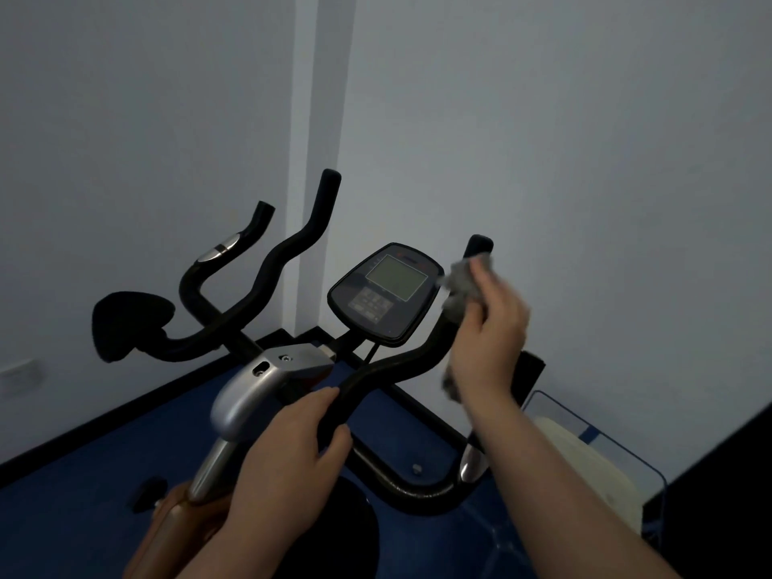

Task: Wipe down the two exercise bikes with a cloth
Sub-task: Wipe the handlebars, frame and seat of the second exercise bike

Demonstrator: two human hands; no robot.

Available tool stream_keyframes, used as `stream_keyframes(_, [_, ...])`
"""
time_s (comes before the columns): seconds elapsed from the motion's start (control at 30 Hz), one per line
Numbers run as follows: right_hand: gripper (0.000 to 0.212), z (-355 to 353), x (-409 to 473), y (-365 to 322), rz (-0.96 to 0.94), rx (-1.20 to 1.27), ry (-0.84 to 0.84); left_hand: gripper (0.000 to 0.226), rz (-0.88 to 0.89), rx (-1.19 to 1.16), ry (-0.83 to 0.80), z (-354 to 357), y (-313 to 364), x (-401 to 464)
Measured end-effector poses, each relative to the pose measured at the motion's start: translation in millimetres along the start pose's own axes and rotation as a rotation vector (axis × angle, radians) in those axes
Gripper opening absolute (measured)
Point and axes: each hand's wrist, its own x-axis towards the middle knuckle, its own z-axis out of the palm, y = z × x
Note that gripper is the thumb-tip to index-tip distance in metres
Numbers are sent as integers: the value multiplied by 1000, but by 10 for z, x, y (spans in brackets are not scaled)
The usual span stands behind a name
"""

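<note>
Head view: one exercise bike [267,382] is visible, with one console [386,292] between its black handlebars [388,365]. The left hand [284,461] curls around the near handlebar bend. The right hand [488,340] grips one grey cloth [461,286], bunched around the right upright grip below its tip.

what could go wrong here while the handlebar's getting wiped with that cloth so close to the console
1. The right hand holds the grey cloth round the right handlebar grip, right beside the console; a loose swipe could press its buttons or knock it.
2. The cloth's tail hangs free below the hand and might snag on the bar.
3. The left hand grips the lower handlebar; that stretch may go unwiped.
</note>
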Motion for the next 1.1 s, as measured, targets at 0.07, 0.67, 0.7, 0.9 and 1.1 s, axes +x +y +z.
stream_keyframes(0.07, [40,-56,259,-44,-82,-115,-7,43,-2,10,-3,-6,9,6])
stream_keyframes(0.67, [30,-84,-291,-126,-120,-345,-379,47,-80,82,138,85,-127,-297])
stream_keyframes(0.7, [32,-31,-445,-103,-135,-424,-425,45,-84,52,160,94,-135,-315])
stream_keyframes(0.9, [31,175,-1068,-291,-220,-110,-889,29,-111,-213,320,153,-202,-399])
stream_keyframes(1.1, [37,-46,-339,-226,-132,-115,-589,30,-212,-332,352,195,-183,-473])
